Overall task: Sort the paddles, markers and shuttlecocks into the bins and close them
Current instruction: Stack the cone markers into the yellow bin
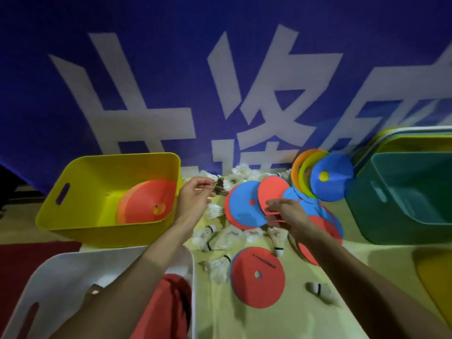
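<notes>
Yellow bin (pixel 85 231) at nine o'clock, red disc markers (pixel 146 201) stacked inside; left hand (pixel 195 201) pinched on a small dark object (pixel 219 188); white shuttlecocks (pixel 215 238) scattered at centre; right hand (pixel 288 216) curled round a red disc marker (pixel 271 190); teal bin (pixel 403 231) at three o'clock

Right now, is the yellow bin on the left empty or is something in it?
Not empty. The yellow bin holds orange-red disc markers, lying against its right inner wall; no lid is on it.
</notes>
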Action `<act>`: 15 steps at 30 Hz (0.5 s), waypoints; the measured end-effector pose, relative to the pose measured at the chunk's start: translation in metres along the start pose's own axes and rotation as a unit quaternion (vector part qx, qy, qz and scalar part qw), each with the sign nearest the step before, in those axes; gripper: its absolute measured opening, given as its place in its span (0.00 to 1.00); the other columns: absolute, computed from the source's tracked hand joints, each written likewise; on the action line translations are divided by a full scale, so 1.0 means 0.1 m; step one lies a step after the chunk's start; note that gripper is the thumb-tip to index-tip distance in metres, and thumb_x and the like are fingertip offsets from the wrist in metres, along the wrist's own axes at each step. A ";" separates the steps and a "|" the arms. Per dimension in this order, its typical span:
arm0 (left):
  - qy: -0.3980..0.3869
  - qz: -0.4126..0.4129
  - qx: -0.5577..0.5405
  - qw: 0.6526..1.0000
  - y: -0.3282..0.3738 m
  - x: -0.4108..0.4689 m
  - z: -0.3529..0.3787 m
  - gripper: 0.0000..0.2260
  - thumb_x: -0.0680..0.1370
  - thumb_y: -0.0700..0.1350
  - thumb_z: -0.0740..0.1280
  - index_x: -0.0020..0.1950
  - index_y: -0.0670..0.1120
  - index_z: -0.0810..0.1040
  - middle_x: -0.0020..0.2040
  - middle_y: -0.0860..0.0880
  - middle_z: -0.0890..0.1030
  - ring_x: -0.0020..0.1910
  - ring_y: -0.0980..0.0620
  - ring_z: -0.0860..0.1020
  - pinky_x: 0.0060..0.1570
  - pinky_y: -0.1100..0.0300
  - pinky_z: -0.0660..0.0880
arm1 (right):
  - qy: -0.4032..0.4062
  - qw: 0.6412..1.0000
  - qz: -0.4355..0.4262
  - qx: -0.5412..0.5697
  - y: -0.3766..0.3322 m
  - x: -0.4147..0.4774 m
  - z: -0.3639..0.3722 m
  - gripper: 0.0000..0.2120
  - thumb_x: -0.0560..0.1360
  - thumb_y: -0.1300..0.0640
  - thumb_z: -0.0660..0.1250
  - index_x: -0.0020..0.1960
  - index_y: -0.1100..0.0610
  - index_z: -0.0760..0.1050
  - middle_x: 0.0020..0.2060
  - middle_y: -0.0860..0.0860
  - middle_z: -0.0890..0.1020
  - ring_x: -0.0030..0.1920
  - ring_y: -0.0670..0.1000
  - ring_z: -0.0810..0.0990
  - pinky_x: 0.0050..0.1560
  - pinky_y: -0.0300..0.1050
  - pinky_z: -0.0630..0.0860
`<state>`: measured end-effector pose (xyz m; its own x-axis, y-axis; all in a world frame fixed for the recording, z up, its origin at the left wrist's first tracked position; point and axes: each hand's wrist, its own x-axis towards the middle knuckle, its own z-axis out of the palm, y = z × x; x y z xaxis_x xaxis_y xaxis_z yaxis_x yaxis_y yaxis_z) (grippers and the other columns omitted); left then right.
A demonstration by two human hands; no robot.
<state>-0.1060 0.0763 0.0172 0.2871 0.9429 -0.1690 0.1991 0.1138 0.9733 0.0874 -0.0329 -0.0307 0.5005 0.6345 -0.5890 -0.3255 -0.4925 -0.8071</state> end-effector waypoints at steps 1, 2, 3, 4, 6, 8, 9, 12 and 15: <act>-0.006 -0.003 0.007 1.000 0.01 -0.01 0.13 0.12 0.77 0.33 0.61 0.44 0.48 0.78 0.43 0.50 0.80 0.39 0.52 0.79 0.40 0.59 0.77 | 0.008 1.000 0.005 0.012 0.04 0.02 -0.16 0.04 0.78 0.63 0.62 0.50 0.60 0.76 0.38 0.54 0.78 0.33 0.52 0.77 0.30 0.40 0.79; -0.013 -0.007 0.013 1.000 0.02 -0.02 0.27 0.12 0.76 0.32 0.61 0.44 0.48 0.78 0.43 0.49 0.80 0.39 0.52 0.80 0.38 0.62 0.77 | 0.015 1.000 0.009 0.025 0.07 0.04 -0.32 0.04 0.78 0.63 0.62 0.48 0.60 0.75 0.38 0.54 0.78 0.33 0.52 0.77 0.29 0.39 0.78; -0.022 -0.011 0.019 1.000 0.03 -0.03 0.41 0.11 0.76 0.32 0.61 0.45 0.47 0.78 0.43 0.48 0.81 0.38 0.52 0.80 0.38 0.62 0.77 | 0.022 0.999 0.011 0.032 0.11 0.05 -0.47 0.05 0.78 0.64 0.61 0.46 0.59 0.75 0.38 0.54 0.78 0.33 0.52 0.77 0.29 0.39 0.78; -0.032 -0.016 0.024 0.999 0.03 -0.04 0.55 0.10 0.76 0.32 0.62 0.45 0.46 0.79 0.43 0.47 0.81 0.38 0.52 0.80 0.40 0.60 0.77 | 0.030 0.999 0.012 0.040 0.14 0.07 -0.62 0.06 0.78 0.64 0.61 0.45 0.58 0.75 0.38 0.54 0.78 0.34 0.53 0.77 0.29 0.39 0.78; -0.055 -0.024 0.042 0.997 0.04 -0.04 0.83 0.09 0.76 0.33 0.62 0.47 0.45 0.79 0.44 0.47 0.81 0.39 0.51 0.80 0.43 0.56 0.77 | 0.048 0.998 0.011 0.050 0.21 0.10 -0.92 0.07 0.78 0.64 0.61 0.43 0.57 0.75 0.37 0.54 0.78 0.34 0.53 0.77 0.30 0.39 0.77; -0.079 -0.025 0.060 0.995 0.03 -0.05 1.13 0.10 0.76 0.33 0.61 0.47 0.45 0.78 0.43 0.47 0.80 0.39 0.51 0.79 0.41 0.59 0.76 | 0.060 0.996 0.013 0.059 0.27 0.15 -1.19 0.07 0.78 0.63 0.61 0.43 0.57 0.75 0.36 0.54 0.78 0.33 0.53 0.77 0.30 0.40 0.77; -0.089 -0.025 0.066 0.994 0.02 -0.05 1.28 0.10 0.76 0.32 0.61 0.46 0.45 0.78 0.42 0.47 0.80 0.37 0.51 0.79 0.40 0.61 0.76 | 0.060 0.996 0.015 0.060 0.30 0.18 -1.32 0.07 0.78 0.63 0.62 0.43 0.57 0.75 0.36 0.54 0.78 0.33 0.52 0.77 0.31 0.42 0.77; -0.119 -0.031 0.082 0.989 -0.05 -0.04 1.72 0.12 0.76 0.30 0.60 0.43 0.45 0.77 0.39 0.45 0.79 0.35 0.52 0.78 0.36 0.65 0.75 | 0.052 0.996 0.022 0.071 0.38 0.26 -1.65 0.07 0.76 0.63 0.63 0.41 0.55 0.74 0.33 0.53 0.76 0.27 0.49 0.76 0.29 0.41 0.75; -0.139 -0.037 0.113 0.983 -0.13 0.01 2.08 0.09 0.76 0.31 0.60 0.47 0.42 0.77 0.40 0.45 0.80 0.37 0.53 0.79 0.35 0.68 0.73 | 0.066 0.995 0.021 0.077 0.44 0.35 -1.91 0.04 0.75 0.63 0.65 0.42 0.59 0.76 0.32 0.56 0.77 0.30 0.52 0.76 0.35 0.44 0.77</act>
<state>0.0864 0.0111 -0.0277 0.5035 0.8085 -0.3048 0.4239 0.0763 0.9025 0.2435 -0.1459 -0.0795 0.5806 0.5266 -0.6209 -0.4628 -0.4140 -0.7839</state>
